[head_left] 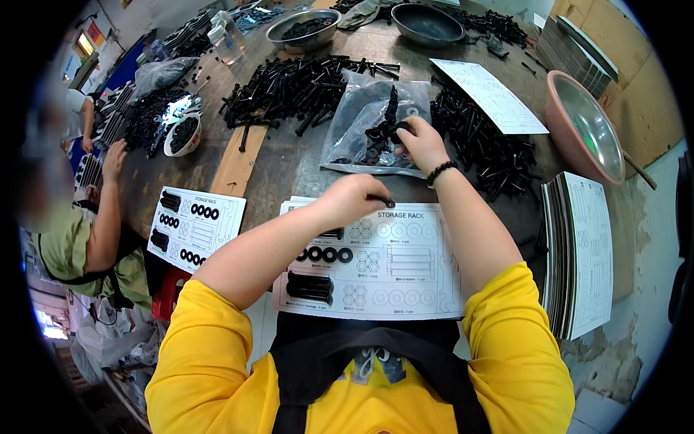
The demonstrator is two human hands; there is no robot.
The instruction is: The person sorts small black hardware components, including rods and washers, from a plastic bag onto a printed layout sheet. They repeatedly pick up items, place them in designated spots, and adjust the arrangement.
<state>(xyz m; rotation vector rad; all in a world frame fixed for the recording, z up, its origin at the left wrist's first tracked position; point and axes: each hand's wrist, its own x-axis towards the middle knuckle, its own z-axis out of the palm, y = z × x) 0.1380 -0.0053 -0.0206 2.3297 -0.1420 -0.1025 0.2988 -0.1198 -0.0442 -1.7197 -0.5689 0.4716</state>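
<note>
Pinch dark washer [390,203] in left grip [348,200], over card [446,300], dark rings [400,130] in right grip [426,145] at bag [335,145]; note bolts [309,287] laid, many outlines [410,259] bare

Worn brown bench [289,163] seen from above, a clear plastic bag [340,137] at its centre. A loose heap of black bolts [289,94] lies at eleven o'clock, a steel bowl [318,43] beyond it; dark bowl [428,27] at one; more bolts [499,163] at three (partly under a white sheet [495,94]); stacked cards [589,260] at four; printed cards [361,309] at six.
</note>
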